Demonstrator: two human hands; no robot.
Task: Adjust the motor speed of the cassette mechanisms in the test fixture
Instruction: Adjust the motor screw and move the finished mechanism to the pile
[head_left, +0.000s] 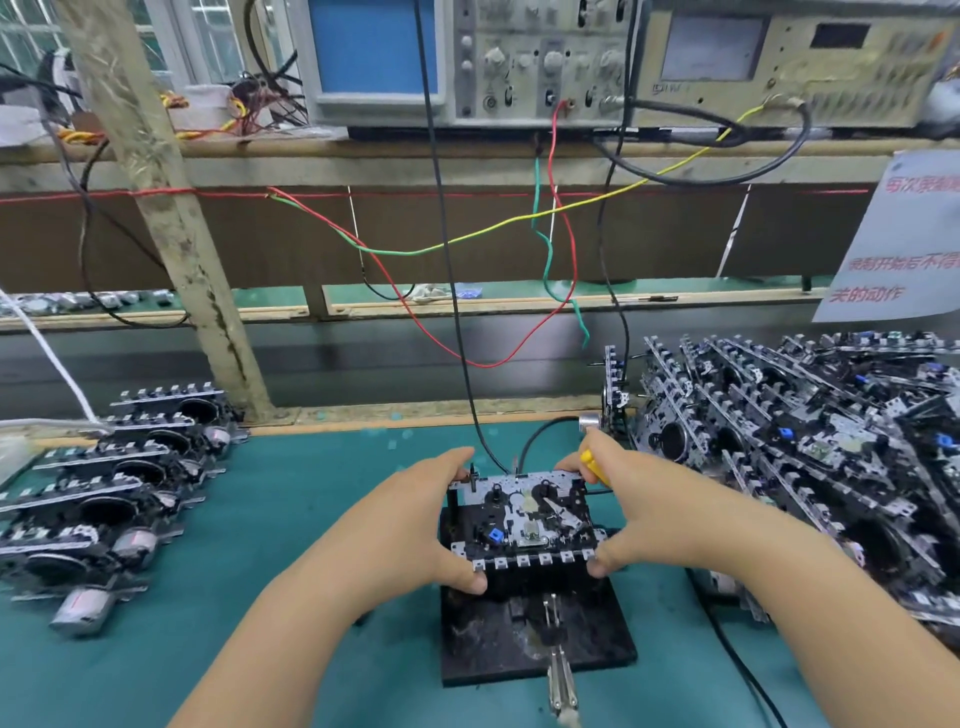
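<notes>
A cassette mechanism (524, 519) lies on the black test fixture (535, 639) at the middle of the green mat. My left hand (415, 525) grips its left side, with the thumb on the near edge and the fingers on the far edge. On the right side my right hand (649, 509) grips the mechanism the same way. A yellow-handled screwdriver (592, 465) is also held in my right hand. A metal toggle clamp lever (561, 680) sticks out at the fixture's front.
Rows of cassette mechanisms (104, 499) lie at the left, and a large pile of them (789, 457) fills the right. An oscilloscope (467, 57) and another instrument (800, 62) stand on the shelf behind. Loose wires (550, 260) hang down to the fixture.
</notes>
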